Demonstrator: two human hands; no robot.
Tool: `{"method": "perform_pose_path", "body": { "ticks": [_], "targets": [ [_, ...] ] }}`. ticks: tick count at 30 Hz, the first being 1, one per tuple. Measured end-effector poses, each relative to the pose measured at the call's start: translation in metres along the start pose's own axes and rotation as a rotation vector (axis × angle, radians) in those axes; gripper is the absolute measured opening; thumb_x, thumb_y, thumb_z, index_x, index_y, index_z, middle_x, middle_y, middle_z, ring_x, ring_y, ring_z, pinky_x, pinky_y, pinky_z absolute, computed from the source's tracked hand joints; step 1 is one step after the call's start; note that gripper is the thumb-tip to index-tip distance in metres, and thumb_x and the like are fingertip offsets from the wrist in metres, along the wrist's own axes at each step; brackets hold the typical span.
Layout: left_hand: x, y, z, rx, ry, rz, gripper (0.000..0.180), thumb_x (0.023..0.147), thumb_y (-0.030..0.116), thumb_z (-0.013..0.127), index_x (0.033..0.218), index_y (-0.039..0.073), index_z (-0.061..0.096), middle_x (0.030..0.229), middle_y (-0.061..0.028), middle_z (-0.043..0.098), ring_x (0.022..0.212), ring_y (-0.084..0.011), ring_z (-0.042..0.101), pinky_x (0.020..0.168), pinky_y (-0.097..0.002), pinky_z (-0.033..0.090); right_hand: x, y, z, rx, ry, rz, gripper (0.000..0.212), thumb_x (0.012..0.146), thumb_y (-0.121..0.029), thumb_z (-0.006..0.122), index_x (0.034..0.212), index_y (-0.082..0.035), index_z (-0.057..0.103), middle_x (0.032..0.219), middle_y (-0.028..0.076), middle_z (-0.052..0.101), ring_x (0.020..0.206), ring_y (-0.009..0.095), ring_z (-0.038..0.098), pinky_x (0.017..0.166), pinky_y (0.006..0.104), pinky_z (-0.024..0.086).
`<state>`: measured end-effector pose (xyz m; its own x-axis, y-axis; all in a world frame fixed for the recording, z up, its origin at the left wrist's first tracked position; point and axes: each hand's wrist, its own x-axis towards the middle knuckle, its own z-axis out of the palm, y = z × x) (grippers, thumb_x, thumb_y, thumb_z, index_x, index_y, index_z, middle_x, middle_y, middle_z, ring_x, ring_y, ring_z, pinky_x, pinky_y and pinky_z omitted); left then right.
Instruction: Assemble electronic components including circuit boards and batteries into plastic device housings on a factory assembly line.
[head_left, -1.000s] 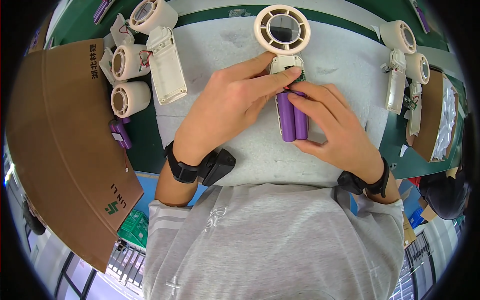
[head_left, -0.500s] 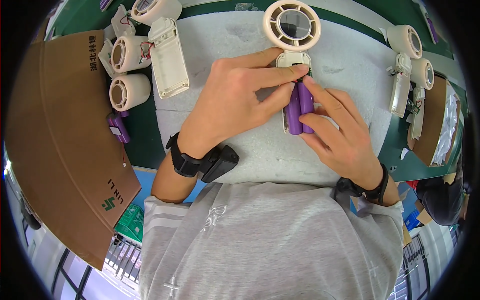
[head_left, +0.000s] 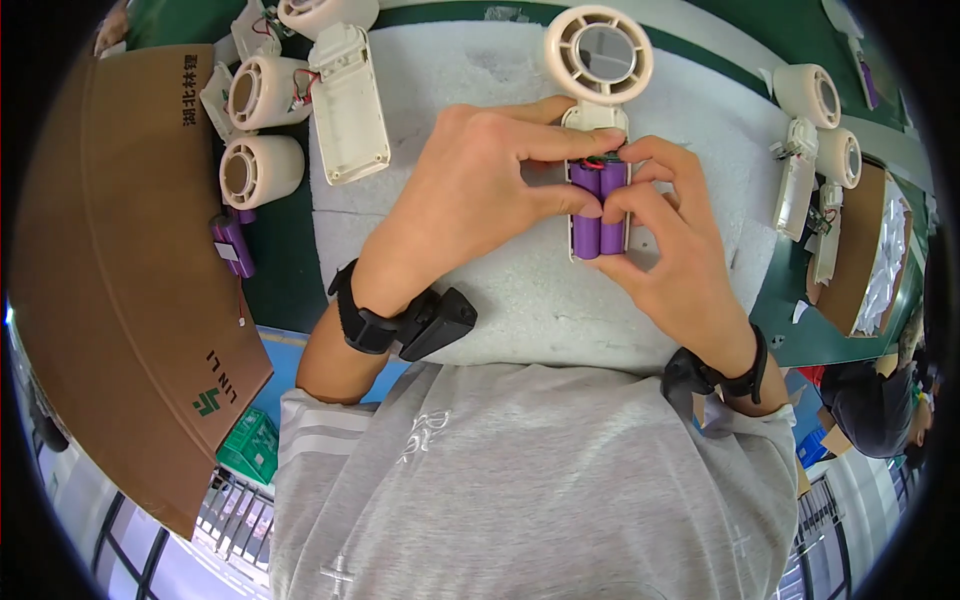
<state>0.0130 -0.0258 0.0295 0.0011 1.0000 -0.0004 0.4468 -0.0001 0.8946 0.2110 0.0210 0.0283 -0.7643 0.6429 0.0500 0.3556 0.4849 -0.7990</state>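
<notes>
A cream handheld fan [head_left: 600, 55] lies on the white foam mat, its round head away from me and its handle opened toward me. In the handle sits a purple two-cell battery pack [head_left: 587, 235], with red and black wires at its far end. My left hand [head_left: 480, 185] grips the handle from the left, thumb on the cells and index finger over the wire end. My right hand [head_left: 680, 230] closes on the right side, with fingertips at the wire end and on the cells and the thumb near the handle's bottom. Fingers partly cover the circuit board.
On the left lie several cream fan parts [head_left: 268, 170], an open handle shell [head_left: 350, 110] and a loose purple battery pack [head_left: 232, 245] beside a big cardboard box [head_left: 120, 250]. More fan units [head_left: 805, 95] and a lined box [head_left: 865, 255] stand right. Another person [head_left: 868, 405] is at the lower right.
The battery pack now lies seated within the handle, with its red wires showing. The fan has shifted slightly right and toward me. My right fingers have curled more over the cells.
</notes>
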Motion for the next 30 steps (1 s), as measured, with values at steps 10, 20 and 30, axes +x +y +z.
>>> {"method": "perform_pose_path", "body": {
  "ticks": [10, 20, 30],
  "targets": [
    [-0.006, -0.013, 0.009, -0.032, 0.062, 0.148, 0.048, 0.062, 0.013, 0.082, 0.109, 0.014, 0.071, 0.104, -0.0171, 0.067, 0.084, -0.0306, 0.068, 0.072, -0.0333, 0.054, 0.005, -0.004, -0.006, 0.058, 0.059, -0.063, 0.037, 0.065, -0.004, 0.08, 0.096, -0.005, 0.061, 0.108, 0.01, 0.052, 0.086, 0.02, 0.055, 0.067, 0.0277, 0.047],
    [-0.007, -0.008, 0.02, 0.103, 0.023, 0.223, 0.052, 0.061, 0.022, 0.084, 0.111, 0.016, 0.071, 0.104, -0.0131, 0.069, 0.079, -0.0297, 0.064, 0.074, -0.0363, 0.051, 0.006, -0.005, -0.007, 0.035, 0.105, 0.093, 0.015, 0.072, -0.006, 0.076, 0.078, -0.001, 0.064, 0.084, 0.007, 0.059, 0.073, 0.019, 0.055, 0.064, 0.0289, 0.045],
    [-0.006, -0.013, 0.013, -0.001, -0.03, 0.242, 0.047, 0.065, 0.017, 0.081, 0.11, 0.013, 0.071, 0.102, -0.0143, 0.068, 0.084, -0.0292, 0.063, 0.078, -0.0375, 0.051, -0.013, -0.022, -0.013, -0.369, -0.053, -0.292, 0.044, 0.067, -0.006, 0.079, 0.104, 0.003, 0.058, 0.113, 0.015, 0.057, 0.101, 0.033, 0.055, 0.086, 0.0394, 0.046]
  ]
}}
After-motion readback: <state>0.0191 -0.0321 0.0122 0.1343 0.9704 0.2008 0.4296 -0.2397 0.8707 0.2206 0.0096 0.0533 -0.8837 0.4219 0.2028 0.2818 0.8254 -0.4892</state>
